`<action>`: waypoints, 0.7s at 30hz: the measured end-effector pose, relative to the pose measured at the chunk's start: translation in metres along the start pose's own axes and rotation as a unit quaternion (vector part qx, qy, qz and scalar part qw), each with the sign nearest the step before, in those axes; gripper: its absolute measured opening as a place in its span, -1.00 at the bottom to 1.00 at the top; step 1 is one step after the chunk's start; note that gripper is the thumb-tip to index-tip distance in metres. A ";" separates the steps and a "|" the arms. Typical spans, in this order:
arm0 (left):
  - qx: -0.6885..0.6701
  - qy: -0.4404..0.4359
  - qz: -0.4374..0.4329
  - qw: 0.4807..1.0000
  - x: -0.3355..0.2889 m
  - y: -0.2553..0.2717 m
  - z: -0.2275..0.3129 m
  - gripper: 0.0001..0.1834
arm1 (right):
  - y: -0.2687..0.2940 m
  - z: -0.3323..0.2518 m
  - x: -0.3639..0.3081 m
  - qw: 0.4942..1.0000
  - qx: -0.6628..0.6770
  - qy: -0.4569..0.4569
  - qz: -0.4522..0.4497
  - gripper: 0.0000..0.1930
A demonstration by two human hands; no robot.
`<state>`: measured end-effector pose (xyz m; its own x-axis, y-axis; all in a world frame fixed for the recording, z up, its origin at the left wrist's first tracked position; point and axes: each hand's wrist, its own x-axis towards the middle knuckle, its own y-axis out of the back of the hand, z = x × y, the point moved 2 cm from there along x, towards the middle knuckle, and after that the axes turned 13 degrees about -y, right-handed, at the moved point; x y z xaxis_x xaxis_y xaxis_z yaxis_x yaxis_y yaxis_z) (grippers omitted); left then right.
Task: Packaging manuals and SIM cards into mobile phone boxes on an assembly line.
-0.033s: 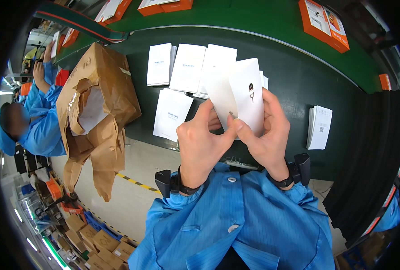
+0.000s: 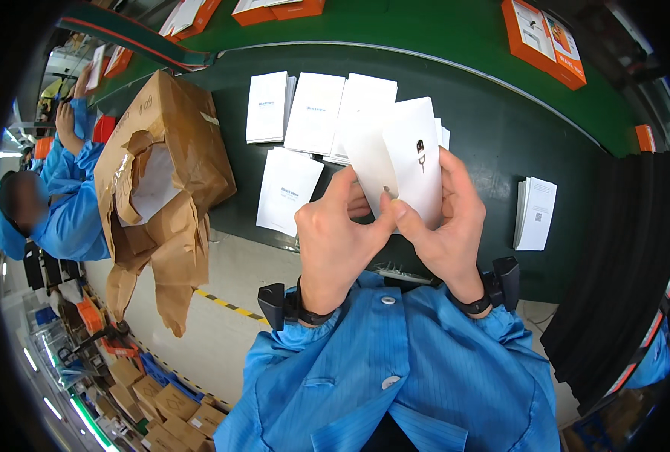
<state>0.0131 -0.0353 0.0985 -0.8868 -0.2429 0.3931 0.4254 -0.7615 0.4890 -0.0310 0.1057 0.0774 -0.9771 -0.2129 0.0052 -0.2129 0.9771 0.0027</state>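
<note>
A white folded card (image 2: pixel 418 162) with small dark marks or cut-outs on its right face is held up before me, its two faces standing slightly apart. My left hand (image 2: pixel 341 235) pinches its lower edge between thumb and fingers. My right hand (image 2: pixel 455 226) grips its right side, fingers along the edge and thumb at the bottom next to my left thumb. Behind the card lie white booklets in stacks, among them a left stack (image 2: pixel 267 107) and a middle stack (image 2: pixel 315 113). A nearer booklet (image 2: pixel 288 191) lies left of my left hand. Part of the stacks is hidden by the card.
A torn brown carton (image 2: pixel 177 128) stands at the left. A narrow stack of white leaflets (image 2: pixel 535 213) lies right on the dark table (image 2: pixel 486 135). Orange boxes (image 2: pixel 544 39) sit on the green surface beyond. A co-worker in blue (image 2: pixel 71 203) is at far left.
My hands and the folded card have not visibly moved. At far left, the white item in the co-worker's raised hand has shifted slightly.
</note>
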 end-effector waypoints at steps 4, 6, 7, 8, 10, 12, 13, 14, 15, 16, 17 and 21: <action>-0.008 0.032 -0.019 0.999 0.004 0.003 -0.002 -0.59 | 0.000 -0.003 -0.002 0.999 -0.028 0.032 -0.002 -0.31; -0.006 0.034 -0.021 0.999 0.004 0.005 0.000 -0.59 | 0.000 -0.001 0.000 0.999 -0.039 0.038 0.002 -0.31; -0.033 0.054 -0.042 0.997 0.005 0.006 0.004 -0.61 | 0.001 0.002 0.004 1.000 -0.023 0.017 0.004 -0.33; -0.060 0.074 -0.064 0.993 0.006 0.006 0.006 -0.64 | 0.003 0.005 0.007 1.000 -0.006 -0.004 0.006 -0.34; -0.066 0.071 -0.065 0.993 0.006 0.006 0.007 -0.66 | 0.003 0.006 0.009 1.000 -0.010 -0.014 0.001 -0.34; -0.073 0.065 -0.068 0.993 0.009 0.005 0.008 -0.68 | 0.006 0.009 0.010 1.000 -0.014 -0.022 0.000 -0.34; -0.084 0.069 -0.064 0.992 0.010 0.004 0.009 -0.69 | 0.010 0.013 0.009 0.999 -0.051 -0.017 0.002 -0.33; -0.097 0.073 -0.061 0.991 0.012 0.003 0.009 -0.70 | 0.014 0.013 0.008 0.996 -0.088 -0.011 0.007 -0.32; -0.100 0.068 -0.063 0.991 0.012 0.002 0.006 -0.70 | 0.018 0.007 0.006 0.996 -0.091 -0.008 0.012 -0.32; -0.148 0.093 -0.048 0.983 0.014 -0.001 -0.001 -0.71 | 0.022 -0.003 0.004 0.993 -0.120 0.001 -0.022 -0.32; -0.197 0.118 -0.036 0.973 0.016 -0.002 -0.008 -0.72 | 0.026 -0.010 0.000 0.987 -0.151 0.009 -0.054 -0.32; -0.348 0.189 -0.060 0.916 0.020 -0.015 -0.010 -0.73 | 0.085 0.013 0.002 0.987 0.068 -0.142 0.018 -0.67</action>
<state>-0.0130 -0.0345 0.0910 -0.9749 -0.2227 0.0075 0.2188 -0.9632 -0.1560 -0.0508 0.1888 0.0643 -0.9422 -0.1873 -0.2779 -0.1575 0.9794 -0.1261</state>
